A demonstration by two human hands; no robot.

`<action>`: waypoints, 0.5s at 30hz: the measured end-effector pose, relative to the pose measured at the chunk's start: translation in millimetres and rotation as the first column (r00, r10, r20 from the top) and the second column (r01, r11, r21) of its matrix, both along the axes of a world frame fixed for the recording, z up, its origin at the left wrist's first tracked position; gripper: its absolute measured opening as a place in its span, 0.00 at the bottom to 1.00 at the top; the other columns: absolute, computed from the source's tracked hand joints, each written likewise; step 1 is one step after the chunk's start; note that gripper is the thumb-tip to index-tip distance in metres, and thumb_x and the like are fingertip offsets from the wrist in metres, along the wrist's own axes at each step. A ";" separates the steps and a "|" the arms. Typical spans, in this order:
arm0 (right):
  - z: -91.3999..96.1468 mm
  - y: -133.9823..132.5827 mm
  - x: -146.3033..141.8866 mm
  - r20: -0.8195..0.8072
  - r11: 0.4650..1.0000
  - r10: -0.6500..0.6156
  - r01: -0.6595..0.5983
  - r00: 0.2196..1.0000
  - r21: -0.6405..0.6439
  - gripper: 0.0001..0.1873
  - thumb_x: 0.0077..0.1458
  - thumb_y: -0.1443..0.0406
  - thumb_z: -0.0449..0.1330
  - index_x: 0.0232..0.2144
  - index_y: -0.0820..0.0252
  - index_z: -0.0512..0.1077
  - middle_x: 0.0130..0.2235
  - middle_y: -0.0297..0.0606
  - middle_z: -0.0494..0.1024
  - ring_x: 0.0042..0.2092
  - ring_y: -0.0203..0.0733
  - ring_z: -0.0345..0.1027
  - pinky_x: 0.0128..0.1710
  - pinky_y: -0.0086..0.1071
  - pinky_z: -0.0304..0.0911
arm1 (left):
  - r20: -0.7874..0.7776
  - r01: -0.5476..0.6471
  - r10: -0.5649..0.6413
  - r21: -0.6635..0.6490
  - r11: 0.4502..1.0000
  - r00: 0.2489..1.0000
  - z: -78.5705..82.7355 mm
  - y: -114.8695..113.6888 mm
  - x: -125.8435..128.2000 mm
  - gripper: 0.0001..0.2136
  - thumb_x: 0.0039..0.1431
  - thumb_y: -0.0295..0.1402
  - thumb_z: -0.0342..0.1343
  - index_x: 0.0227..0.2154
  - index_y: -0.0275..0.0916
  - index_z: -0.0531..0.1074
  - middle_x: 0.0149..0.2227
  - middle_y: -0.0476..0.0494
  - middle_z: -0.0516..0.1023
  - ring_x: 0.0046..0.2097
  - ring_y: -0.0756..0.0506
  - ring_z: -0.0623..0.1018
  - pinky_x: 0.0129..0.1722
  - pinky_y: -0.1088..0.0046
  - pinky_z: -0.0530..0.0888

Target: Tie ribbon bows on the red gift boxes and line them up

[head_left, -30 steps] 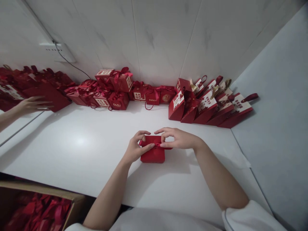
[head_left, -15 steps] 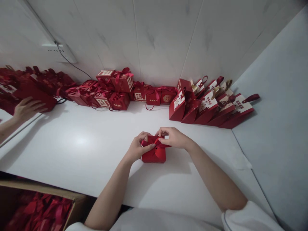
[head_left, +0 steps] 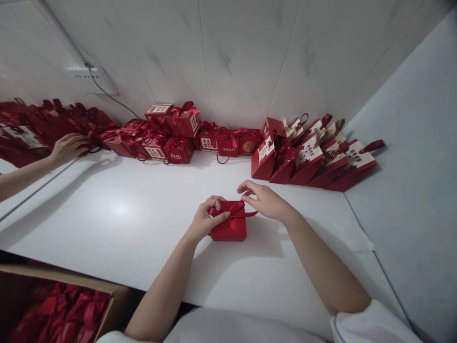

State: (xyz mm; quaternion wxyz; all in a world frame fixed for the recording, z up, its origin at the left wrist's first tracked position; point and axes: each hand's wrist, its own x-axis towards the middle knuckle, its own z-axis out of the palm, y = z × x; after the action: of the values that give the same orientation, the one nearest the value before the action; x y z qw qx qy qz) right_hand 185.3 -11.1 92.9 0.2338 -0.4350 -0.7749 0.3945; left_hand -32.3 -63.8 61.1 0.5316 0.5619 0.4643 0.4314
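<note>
Small square red card box (head_left: 228, 232) w/ shiny red ribbon (head_left: 251, 214), in my L hand (head_left: 207, 219).

Box sits on smooth white tabletop (head_left: 143, 200), right under my L fingers: thumb pressing ribbon's crossing, others curled over box's L side, so L's grasping. My R hand (head_left: 266, 199) hangs by box's far R corner, fingers loosely bent, thumb apart, nothing gripped; can't tell if thumb tip brushes ribbon. Beyond my fingertips, along wall: small red cube boxes (head_left: 180, 151) w/ bows; farther R, red wedge-shaped boxes (head_left: 305, 157) w/ white labels & ribbon loops. Well L of my fingers, co-worker's hand (head_left: 69, 147) nr dark-red packages (head_left: 32, 131); nearer me, brown cardboard carton (head_left: 116, 297) w/ red ribboned stuff (head_left: 60, 309).
</note>
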 end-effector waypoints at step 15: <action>34.4 -16.5 31.6 0.275 0.965 0.258 -0.234 0.926 -0.117 0.14 0.60 0.55 0.56 0.34 0.56 0.77 0.32 0.37 0.80 0.33 0.43 0.71 0.32 0.32 0.60 | -0.057 0.084 -0.081 0.047 0.995 0.995 4.2 4.9 -21.3 0.16 0.59 0.40 0.58 0.48 0.43 0.70 0.54 0.40 0.71 0.58 0.39 0.67 0.57 0.64 0.61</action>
State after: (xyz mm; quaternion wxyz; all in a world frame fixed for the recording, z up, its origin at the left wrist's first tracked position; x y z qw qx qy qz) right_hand 216.9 -27.6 127.3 0.0491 -0.3962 -0.8324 0.3844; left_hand -53.6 -59.0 65.3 0.5218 0.6055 0.4442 0.4047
